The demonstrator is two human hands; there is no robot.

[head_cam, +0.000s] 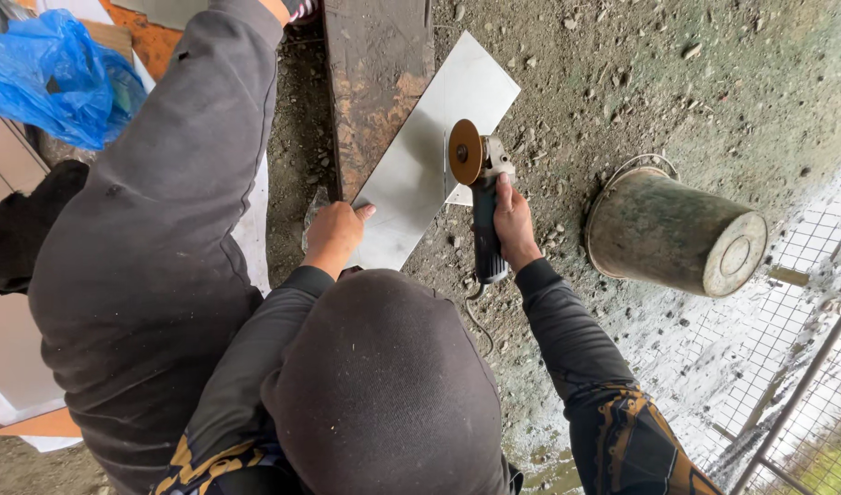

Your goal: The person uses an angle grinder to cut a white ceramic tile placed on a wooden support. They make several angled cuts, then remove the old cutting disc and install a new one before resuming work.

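A person crouches over a grey metal sheet [420, 174] at the centre of the frame, one end propped on a rusty, weathered beam [376, 82] and the other on the gravelly ground [622, 73]. The right hand [514, 223], just right of centre, is clenched around the dark body of an angle grinder [481, 197], whose orange-brown disc [465, 152] stands on edge against the sheet's right side. The left hand [333, 236], left of centre, is half curled, fingers pressing down on the sheet's lower left corner, where a small piece of clear plastic or glass [314, 209] sits just beside it; it pins the sheet rather than gripping it.

The risks look plain. The sheet has no clamp, only a hand and a slanted prop, so it could shift or chatter under the disc and make the tool kick. Both hands are bare, and the steadying one lies near the disc's line, exposed to sparks and sharp edges. The grinder's cable [480, 316] trails back toward the knees, where it could snag.

An upturned, dirt-caked bucket [672, 234] lies on its side at right, well apart from the work. A blue plastic bag [49, 78] fills the upper left corner, and wire mesh fencing [787, 367] runs along the lower right.
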